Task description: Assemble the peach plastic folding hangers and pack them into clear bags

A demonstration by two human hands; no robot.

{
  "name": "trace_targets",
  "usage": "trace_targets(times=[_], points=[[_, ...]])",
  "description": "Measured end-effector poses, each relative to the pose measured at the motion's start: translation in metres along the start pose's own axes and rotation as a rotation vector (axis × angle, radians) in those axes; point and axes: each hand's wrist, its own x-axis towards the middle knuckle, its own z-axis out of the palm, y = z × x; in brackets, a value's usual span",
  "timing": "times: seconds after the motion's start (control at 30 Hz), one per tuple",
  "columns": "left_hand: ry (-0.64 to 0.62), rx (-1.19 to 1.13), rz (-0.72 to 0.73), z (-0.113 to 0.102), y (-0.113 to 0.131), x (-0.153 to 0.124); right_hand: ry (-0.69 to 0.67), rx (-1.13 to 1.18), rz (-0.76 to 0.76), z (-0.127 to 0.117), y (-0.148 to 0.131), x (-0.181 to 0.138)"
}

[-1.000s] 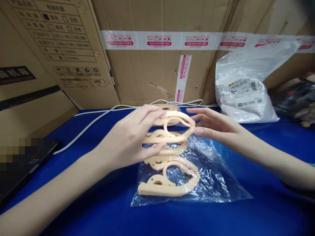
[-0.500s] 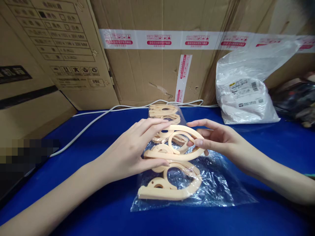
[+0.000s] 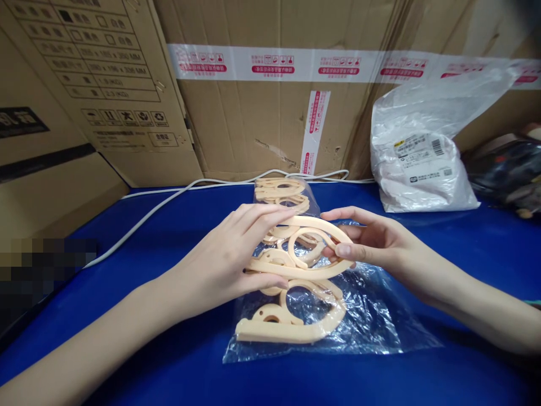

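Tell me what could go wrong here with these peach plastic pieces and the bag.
The left hand and right hand pinch the held piece only by its edges, so it might slip onto the lower piece. The clear bag looks slick and could slide on the blue table.

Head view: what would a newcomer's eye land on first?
The peach plastic piece held between the left hand and right hand, mid-frame above the blue table. Nearer the camera, a matching piece lies on or in a crinkled clear bag; a white plastic sack sits back right against the cardboard boxes.
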Motion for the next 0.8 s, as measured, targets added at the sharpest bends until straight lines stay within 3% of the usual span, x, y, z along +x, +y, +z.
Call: trace_targets(times=[0.4,0.8], points=[[0.093,0.247,0.087,0.01,-0.003,-0.001,-0.049,0.071,0.076,0.004,-0.001,0.0],[0.063,0.217,0.061,0.007,0.005,-0.002,-0.067,0.019,0.135,0.005,-0.003,-0.001]])
